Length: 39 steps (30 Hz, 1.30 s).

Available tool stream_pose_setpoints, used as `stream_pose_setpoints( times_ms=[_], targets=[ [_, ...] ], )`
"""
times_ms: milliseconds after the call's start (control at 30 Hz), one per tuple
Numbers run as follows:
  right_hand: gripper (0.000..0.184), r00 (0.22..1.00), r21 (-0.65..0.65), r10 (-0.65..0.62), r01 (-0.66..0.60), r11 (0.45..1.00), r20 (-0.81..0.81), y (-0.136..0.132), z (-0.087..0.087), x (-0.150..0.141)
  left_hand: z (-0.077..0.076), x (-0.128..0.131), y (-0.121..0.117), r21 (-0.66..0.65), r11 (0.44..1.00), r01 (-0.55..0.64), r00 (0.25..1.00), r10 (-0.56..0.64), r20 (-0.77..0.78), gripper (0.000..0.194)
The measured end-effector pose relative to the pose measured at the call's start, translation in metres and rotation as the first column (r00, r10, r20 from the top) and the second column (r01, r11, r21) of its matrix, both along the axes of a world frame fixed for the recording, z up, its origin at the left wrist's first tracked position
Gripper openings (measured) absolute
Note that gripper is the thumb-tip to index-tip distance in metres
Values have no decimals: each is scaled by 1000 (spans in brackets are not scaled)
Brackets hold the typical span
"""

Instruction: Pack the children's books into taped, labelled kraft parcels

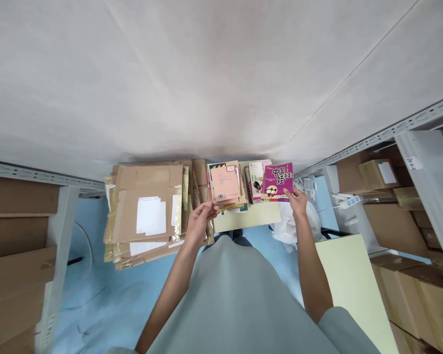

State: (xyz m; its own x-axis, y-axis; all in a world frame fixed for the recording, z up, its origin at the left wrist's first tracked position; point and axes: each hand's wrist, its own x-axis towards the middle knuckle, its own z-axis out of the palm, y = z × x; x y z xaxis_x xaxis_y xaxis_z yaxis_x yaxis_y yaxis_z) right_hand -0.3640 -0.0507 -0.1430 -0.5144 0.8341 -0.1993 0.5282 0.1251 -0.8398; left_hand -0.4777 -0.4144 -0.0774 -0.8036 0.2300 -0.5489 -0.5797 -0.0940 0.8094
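Note:
My right hand (297, 201) grips the lower right corner of a purple book (277, 181) with Chinese characters and a cartoon on its cover, held above the right end of the pale table (251, 220). With fingers pinched together, my left hand (200, 221) is at the lower left corner of a pink book (226, 183), whose barcode side faces up. Under the pink book lies an uneven stack of books and booklets, mostly covered by it. Between the two piles, a white and pink book (256, 178) lies partly behind the purple one.
Flattened cardboard boxes (125, 196) with white labels are piled left of the books. White plastic bags (299, 226) hang at the table's right. Shelves of cartons (18, 275) stand on both sides. Another pale tabletop (350, 285) is at lower right, near a power strip (350, 202).

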Motion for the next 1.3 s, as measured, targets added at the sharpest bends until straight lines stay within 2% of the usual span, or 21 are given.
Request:
stream_pose_setpoints(
  times_ms=[100, 200, 267, 333, 433, 567, 667, 767, 867, 967, 1067, 1133, 1200, 1300],
  targets=[
    [50, 980, -195, -80, 44, 980, -182, -31, 38, 35, 18, 20, 15, -25, 985, 171, 984, -172, -52, 59],
    [47, 966, -260, -49, -19, 966, -254, -67, 75, 59, 37, 41, 32, 4, 951, 308, 947, -306, -94, 57],
    [46, 959, -281, -21, -61, 958, -282, -93, 93, 69, 45, 50, 40, 33, 945, 326, 941, -320, -112, 59],
    [44, 958, -314, 34, -126, 941, -284, -117, 106, 73, 48, 55, 40, 40, 956, 291, 950, -284, -132, 58],
    [42, 948, -411, 143, -254, 876, -283, -147, 119, 69, 46, 54, 21, 7, 972, 237, 959, -232, -165, 52],
    [42, 894, -446, 295, -427, 787, -336, -178, 120, 49, 36, 45, -36, -13, 969, 246, 957, -245, -157, 52],
    [43, 840, -419, 421, -538, 732, -344, -211, 108, 25, 24, 34, -90, -47, 964, 261, 954, -265, -138, 56],
    [44, 806, -401, 486, -590, 701, -338, -260, 85, -3, 8, 13, -147, -144, 950, 278, 943, -298, -147, 58],
    [47, 814, -397, 460, -576, 714, -355, -315, 52, -35, -13, -19, -201, -279, 918, 283, 922, -340, -182, 61],
    [50, 824, -361, 444, -558, 747, -353, -358, 14, -69, -40, -58, -242, -446, 847, 289, 863, -432, -261, 58],
    [52, 844, -325, 456, -532, 782, -284, -383, -25, -95, -70, -92, -265, -622, 724, 296, 783, -557, -275, 47],
    [51, 875, -301, 453, -485, 821, -173, -391, -46, -105, -88, -106, -273, -692, 660, 292, 742, -613, -272, 39],
    [49, 890, -282, 448, -454, 845, -88, -394, -60, -107, -104, -114, -278, -696, 652, 302, 727, -629, -274, 34],
    [48, 890, -280, 452, -448, 849, -53, -394, -69, -105, -120, -117, -282, -651, 684, 327, 746, -610, -266, 30]
  ],
)
